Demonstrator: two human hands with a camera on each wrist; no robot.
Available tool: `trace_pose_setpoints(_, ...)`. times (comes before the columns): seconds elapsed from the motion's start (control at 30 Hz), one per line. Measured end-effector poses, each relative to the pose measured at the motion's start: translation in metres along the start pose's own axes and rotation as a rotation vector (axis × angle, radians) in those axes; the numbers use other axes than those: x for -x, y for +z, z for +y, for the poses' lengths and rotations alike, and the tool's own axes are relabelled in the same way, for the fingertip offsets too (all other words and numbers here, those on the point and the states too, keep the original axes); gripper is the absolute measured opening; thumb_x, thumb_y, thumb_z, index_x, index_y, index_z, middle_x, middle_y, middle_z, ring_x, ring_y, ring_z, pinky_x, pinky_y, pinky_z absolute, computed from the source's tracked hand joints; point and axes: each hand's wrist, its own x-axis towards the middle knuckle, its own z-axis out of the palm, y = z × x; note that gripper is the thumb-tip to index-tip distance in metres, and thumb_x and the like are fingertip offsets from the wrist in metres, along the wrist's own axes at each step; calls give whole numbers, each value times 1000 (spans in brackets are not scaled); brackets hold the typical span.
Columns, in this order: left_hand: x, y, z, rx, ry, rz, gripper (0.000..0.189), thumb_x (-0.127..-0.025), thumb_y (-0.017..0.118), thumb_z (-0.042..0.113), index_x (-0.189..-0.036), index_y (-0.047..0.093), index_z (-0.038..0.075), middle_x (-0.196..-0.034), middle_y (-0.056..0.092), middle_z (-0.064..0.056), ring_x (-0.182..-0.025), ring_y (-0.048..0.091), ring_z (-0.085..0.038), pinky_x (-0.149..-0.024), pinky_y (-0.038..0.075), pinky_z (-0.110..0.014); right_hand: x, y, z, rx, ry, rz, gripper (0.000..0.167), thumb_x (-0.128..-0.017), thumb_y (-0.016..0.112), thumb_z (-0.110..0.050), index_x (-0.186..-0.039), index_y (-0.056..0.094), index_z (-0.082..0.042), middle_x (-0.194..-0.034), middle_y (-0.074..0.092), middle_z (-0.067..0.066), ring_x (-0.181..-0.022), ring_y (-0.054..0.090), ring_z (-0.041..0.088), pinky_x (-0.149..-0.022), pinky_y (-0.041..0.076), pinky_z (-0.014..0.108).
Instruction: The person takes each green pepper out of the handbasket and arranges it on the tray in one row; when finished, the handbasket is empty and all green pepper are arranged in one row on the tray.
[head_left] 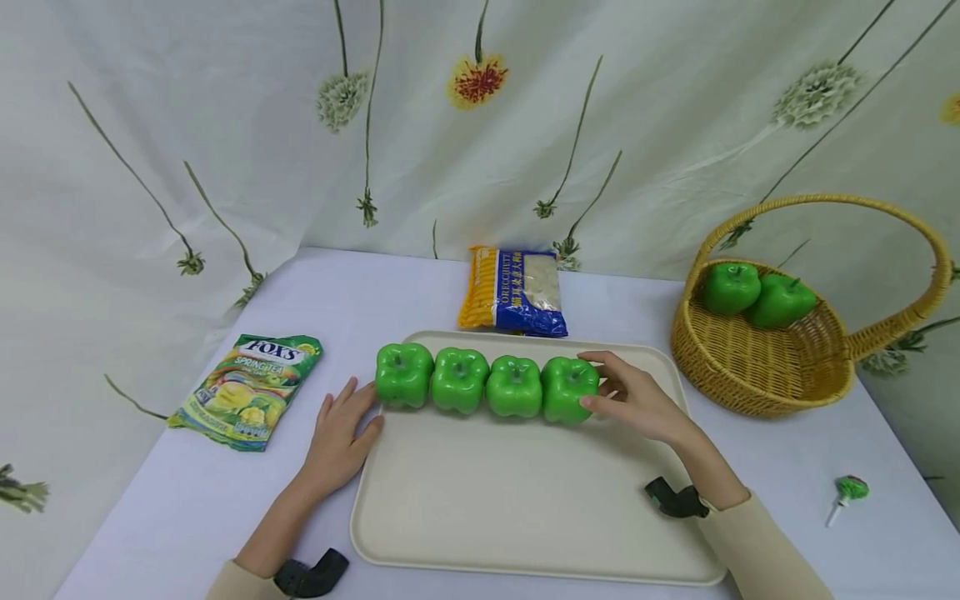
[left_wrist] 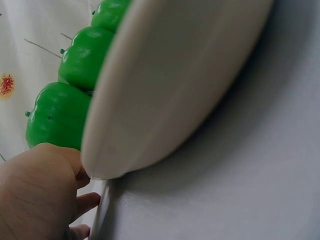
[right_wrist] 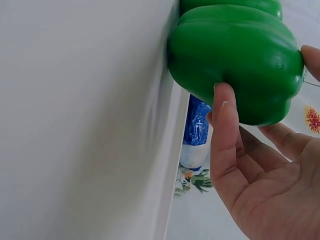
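Observation:
Several green bell peppers stand side by side along the far edge of a beige tray (head_left: 525, 500). My right hand (head_left: 637, 400) holds the rightmost bell pepper (head_left: 568, 390), thumb on its near side and fingers around its right and far sides. In the right wrist view, fingertips touch this bell pepper (right_wrist: 235, 60). At the tray's left rim lies my left hand (head_left: 341, 437), fingers extended, beside the leftmost bell pepper (head_left: 403, 375). The left wrist view shows that hand (left_wrist: 40, 190) against the end bell pepper (left_wrist: 57, 117); some fingertips are hidden.
A wicker basket (head_left: 750, 387) with two green bell peppers (head_left: 731, 288) stands at the right. Behind the tray lies a pasta bag (head_left: 513, 292). A Fox's candy bag (head_left: 247, 392) is at the left, and a green lollipop (head_left: 851, 487) lies at the right.

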Motion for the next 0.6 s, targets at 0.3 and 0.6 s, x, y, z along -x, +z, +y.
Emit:
trace_pose_setpoints(0.3, 0, 0, 0, -1, 6, 5, 48, -96, 53, 11, -142, 47, 2, -145, 49, -22, -144, 24, -50, -113, 6, -71, 0, -2, 1, 20, -10, -15, 63, -92, 67, -22, -146, 40, -4, -131, 58, 22, -91, 64, 18, -76, 56, 28)
trace_pose_setpoints(0.6, 0, -1, 2, -5, 1, -1, 48, -96, 53, 10, -142, 47, 1, -145, 49, -23, -144, 23, -50, -112, 6, -71, 0, -3, 6, 14, 2, -15, 77, -81, 80, -24, -145, 42, -5, -139, 54, 17, -96, 63, 20, -74, 56, 26)
